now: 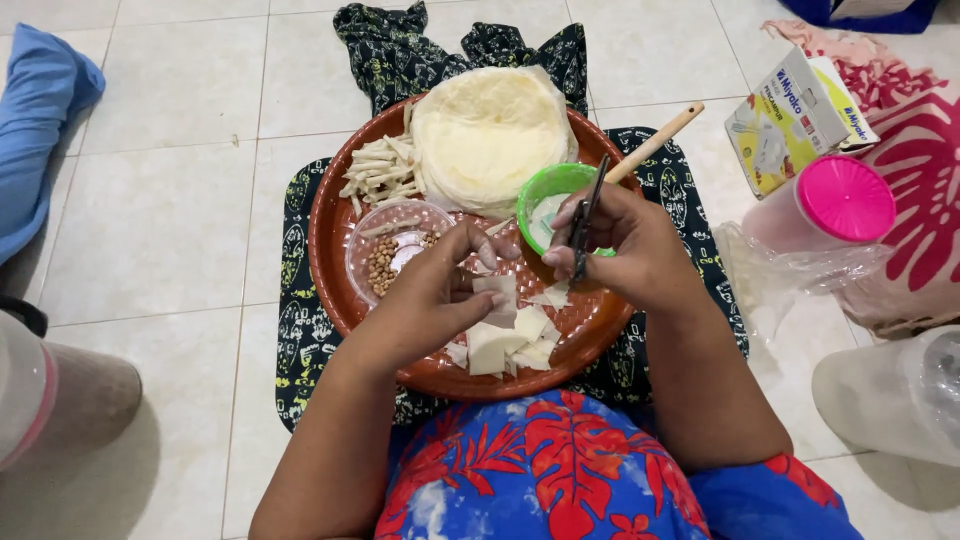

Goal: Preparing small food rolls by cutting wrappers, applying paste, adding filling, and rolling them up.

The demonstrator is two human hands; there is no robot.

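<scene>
Wrapper piece [497, 291], a small pale square, sits pinched between my left hand [435, 290] thumb and fingers [487, 253], held just above the round red-brown tray [325, 240] so scraps fall among the cut squares [505, 345] piled directly below my fingers. My right hand [625, 245] is clenched around a thin dark tool [585, 225], upright, tip angled down toward the piece; whether it is scissors or a blade I cannot tell. Small green bowl [548, 190] lies just beyond the right fingers, partly hidden by them, with a wooden handle [655, 143] sticking out past its rim, close enough to dip. Clear bowl of peanuts [385, 262] sits just left of the left fingers. Farther ahead: stack of round pale sheets [490, 130] and a heap of pale sticks [380, 170], fillings within reach. Tray rests on a dark patterned cloth [300, 330] over the tiled floor [160, 220], presumably to keep it off the tiles.
</scene>
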